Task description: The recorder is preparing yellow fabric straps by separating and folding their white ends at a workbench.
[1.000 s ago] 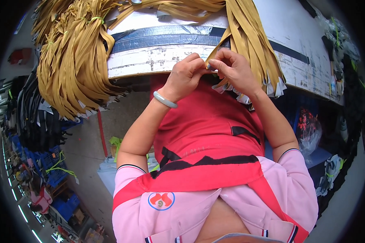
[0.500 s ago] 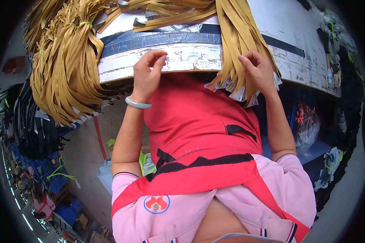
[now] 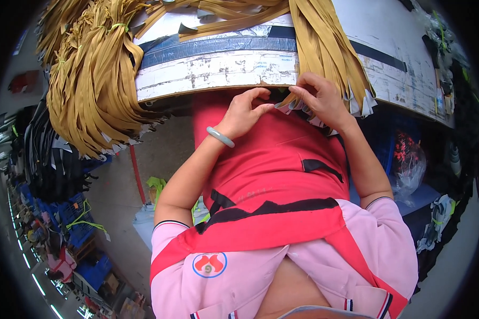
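Observation:
A bunch of mustard-yellow zipper strips [image 3: 330, 48] hangs over the front edge of a white board, with pale tips at the lower ends. My right hand [image 3: 322, 101] is closed in a pinch on one strip at the left side of this bunch, near its lower end. Just to the left, my left hand [image 3: 245, 112], with a pale bangle [image 3: 220, 136] at the wrist, reaches toward the same end. Its fingers are curled, with a gap between forefinger and thumb. The thumb tip is close to the strip's pale tip; whether they touch is hard to see.
The white board [image 3: 207, 69] has dark tape along it. A thick tied bundle of mustard strips [image 3: 90, 95] hangs at its left, with black strips [image 3: 42, 165] below. Blue crates [image 3: 74, 218] stand lower left. A clear plastic bag [image 3: 410, 170] is at the right, under the board.
My left hand has moved right and down, close to my right hand. My right hand has shifted left and now pinches a strip, pulling its end a little to the left.

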Demonstrator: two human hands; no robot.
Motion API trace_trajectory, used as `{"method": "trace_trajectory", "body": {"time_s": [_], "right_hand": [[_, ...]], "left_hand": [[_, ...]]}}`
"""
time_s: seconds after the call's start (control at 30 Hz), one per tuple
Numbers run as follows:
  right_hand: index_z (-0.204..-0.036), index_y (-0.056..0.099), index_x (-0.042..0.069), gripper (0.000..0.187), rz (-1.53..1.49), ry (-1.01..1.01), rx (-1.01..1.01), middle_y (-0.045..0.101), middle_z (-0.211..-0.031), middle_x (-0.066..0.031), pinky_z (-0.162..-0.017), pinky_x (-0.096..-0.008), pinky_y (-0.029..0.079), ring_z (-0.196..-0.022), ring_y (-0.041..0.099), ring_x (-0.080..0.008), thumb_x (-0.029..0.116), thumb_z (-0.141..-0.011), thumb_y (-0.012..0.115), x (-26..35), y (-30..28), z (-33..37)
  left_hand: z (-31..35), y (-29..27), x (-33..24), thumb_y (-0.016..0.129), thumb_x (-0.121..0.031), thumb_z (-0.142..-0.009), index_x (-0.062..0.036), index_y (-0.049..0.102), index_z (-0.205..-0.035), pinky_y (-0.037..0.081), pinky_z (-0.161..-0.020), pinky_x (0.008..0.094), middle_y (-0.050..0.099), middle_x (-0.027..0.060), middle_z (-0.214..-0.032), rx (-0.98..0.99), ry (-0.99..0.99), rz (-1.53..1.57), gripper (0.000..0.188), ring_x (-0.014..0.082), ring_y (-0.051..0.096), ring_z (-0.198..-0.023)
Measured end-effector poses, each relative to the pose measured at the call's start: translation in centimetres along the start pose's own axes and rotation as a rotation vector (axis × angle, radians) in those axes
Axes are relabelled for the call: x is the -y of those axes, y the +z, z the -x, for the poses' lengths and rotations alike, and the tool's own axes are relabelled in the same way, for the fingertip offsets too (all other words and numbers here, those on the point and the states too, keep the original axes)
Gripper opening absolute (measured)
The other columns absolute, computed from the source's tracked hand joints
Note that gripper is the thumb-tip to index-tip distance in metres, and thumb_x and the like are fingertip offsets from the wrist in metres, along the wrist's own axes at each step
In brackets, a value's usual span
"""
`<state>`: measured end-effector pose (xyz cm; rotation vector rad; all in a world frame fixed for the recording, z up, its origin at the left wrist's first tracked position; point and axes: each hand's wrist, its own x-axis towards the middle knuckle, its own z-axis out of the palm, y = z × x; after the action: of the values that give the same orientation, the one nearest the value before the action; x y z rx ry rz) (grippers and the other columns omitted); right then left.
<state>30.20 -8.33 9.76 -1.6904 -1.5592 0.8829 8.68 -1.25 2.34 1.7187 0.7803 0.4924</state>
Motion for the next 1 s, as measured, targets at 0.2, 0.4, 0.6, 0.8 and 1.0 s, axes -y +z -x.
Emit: {"method": "trace_trajectory", "body": {"time_s": [0.2,0.4,0.6,0.8,1.0], "right_hand": [[-0.087,0.06,0.0,0.017,0.024,-0.198,0.026,0.056,-0.075,-0.0063,-0.058,-0.0272,0.043,-0.065,0.052,-0.0127,0.015,-0.091,0.068,1.4,1.2,-0.8],[-0.094,0.062,0.001,0.01,-0.098,-0.135,0.033,0.06,-0.084,-0.0113,-0.065,-0.0315,0.05,-0.072,0.062,-0.0233,0.007,-0.088,0.066,1.4,1.8,-0.6],[-0.1,0.063,0.003,0.015,-0.1,-0.302,0.06,0.059,-0.096,-0.0091,-0.072,-0.0299,0.05,-0.077,0.06,-0.02,0.005,-0.086,0.068,2.3,4.9,-1.5],[-0.094,0.06,0.001,0.014,0.103,-0.325,0.104,0.059,-0.096,-0.0108,-0.073,-0.0319,0.05,-0.08,0.061,-0.0262,0.006,-0.085,0.069,2.2,3.6,-1.6],[-0.089,0.062,0.002,0.01,-0.538,0.0,0.29,0.061,-0.084,-0.0029,-0.065,-0.0249,0.048,-0.071,0.06,-0.0118,0.011,-0.09,0.068,3.2,1.8,-1.8]], "left_hand": [[-0.9,2.3,2.2,0.068,-0.008,-0.09,0.0029,0.06,-0.113,0.051,-0.076,0.025,0.068,0.0045,-0.094,0.121,-0.124,0.056,0.027,0.0093,0.062,-0.084],[1.9,-2.4,-0.7,0.063,-0.001,-0.092,0.0036,0.059,-0.11,0.055,-0.08,0.0255,0.067,0.0059,-0.095,-0.11,-0.147,0.434,0.019,0.013,0.066,-0.088],[2.3,-2.1,-2.8,0.065,0.005,-0.087,0.0008,0.059,-0.118,0.053,-0.079,0.0233,0.068,0.0048,-0.097,-0.207,0.14,0.177,0.031,0.0094,0.065,-0.087],[1.8,-2.4,-2.4,0.06,0.011,-0.085,-0.0002,0.058,-0.112,0.052,-0.075,0.0237,0.065,0.0051,-0.087,-0.131,0.179,0.253,0.029,0.0091,0.062,-0.082],[-0.2,-4.2,-2.9,0.069,0.005,-0.084,-0.0002,0.063,-0.107,0.053,-0.082,0.026,0.066,0.0018,-0.092,0.198,-0.024,0.732,0.023,0.0122,0.064,-0.089]]}}
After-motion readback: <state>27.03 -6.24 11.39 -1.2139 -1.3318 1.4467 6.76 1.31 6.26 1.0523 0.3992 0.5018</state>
